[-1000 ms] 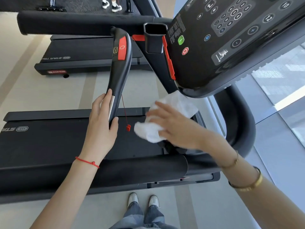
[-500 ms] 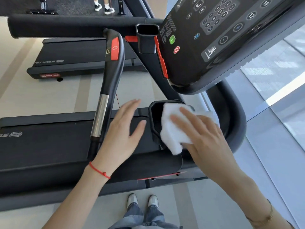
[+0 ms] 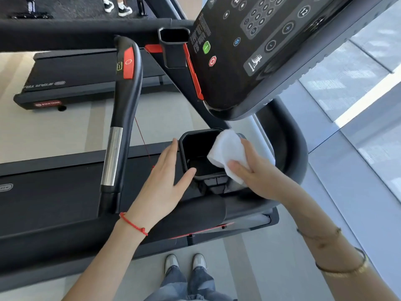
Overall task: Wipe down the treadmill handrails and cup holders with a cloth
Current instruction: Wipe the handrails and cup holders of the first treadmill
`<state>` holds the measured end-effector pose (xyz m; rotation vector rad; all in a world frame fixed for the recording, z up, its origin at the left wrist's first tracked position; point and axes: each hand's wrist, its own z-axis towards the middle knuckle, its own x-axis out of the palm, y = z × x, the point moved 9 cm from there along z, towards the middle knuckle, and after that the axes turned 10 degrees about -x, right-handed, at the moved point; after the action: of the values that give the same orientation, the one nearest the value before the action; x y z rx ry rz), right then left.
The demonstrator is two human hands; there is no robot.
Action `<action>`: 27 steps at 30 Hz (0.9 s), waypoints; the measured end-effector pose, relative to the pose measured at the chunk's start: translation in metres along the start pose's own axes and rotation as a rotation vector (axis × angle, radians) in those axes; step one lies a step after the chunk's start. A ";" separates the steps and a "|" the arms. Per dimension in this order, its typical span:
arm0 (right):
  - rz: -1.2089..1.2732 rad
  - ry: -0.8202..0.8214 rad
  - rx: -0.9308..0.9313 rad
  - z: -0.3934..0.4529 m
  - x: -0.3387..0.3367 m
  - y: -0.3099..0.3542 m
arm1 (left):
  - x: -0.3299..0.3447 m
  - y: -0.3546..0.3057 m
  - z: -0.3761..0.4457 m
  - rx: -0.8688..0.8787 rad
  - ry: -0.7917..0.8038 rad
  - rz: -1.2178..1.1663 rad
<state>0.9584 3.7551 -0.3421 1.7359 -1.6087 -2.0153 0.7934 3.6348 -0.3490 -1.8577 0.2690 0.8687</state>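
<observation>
We see the white cloth [image 3: 227, 154] draped over the right rim of the near cup holder [image 3: 184, 153], below the console [image 3: 260, 51]. Our right hand [image 3: 258, 172] pinches it there, grip closed on the fabric. Our left hand [image 3: 167, 181] lies open, fingers straight, against the holder's left wall. The handrail [image 3: 125, 105] stands apart, farther left.

I am reaching both arms forward, my left hand [image 3: 165, 181] lying flat with fingers straight and thumb spread, while my right hand [image 3: 258, 172] is curling its fingers, pinching downward.
</observation>
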 end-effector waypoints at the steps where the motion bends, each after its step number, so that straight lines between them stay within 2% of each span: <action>1: 0.023 0.010 0.008 -0.004 0.002 -0.003 | 0.001 0.001 0.001 -0.008 0.015 -0.005; 8: 0.209 0.029 0.084 0.045 0.002 -0.004 | 0.003 0.002 0.001 -0.010 0.030 -0.014; 13: 0.169 0.136 0.183 0.018 0.014 -0.023 | 0.003 0.003 0.004 -0.023 0.064 -0.092; 16: 0.189 0.191 0.181 0.031 0.014 -0.018 | 0.002 0.004 0.007 -0.027 0.085 -0.120; 21: 0.245 0.162 0.142 0.052 0.006 0.005 | 0.000 0.005 0.011 -0.035 0.103 -0.136; 27: 0.117 0.192 0.202 0.023 0.013 -0.009 | -0.004 0.002 0.012 -0.023 0.104 -0.181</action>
<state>0.9415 3.7670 -0.3615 1.7858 -1.8541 -1.6298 0.7836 3.6435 -0.3503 -1.9185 0.1518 0.6553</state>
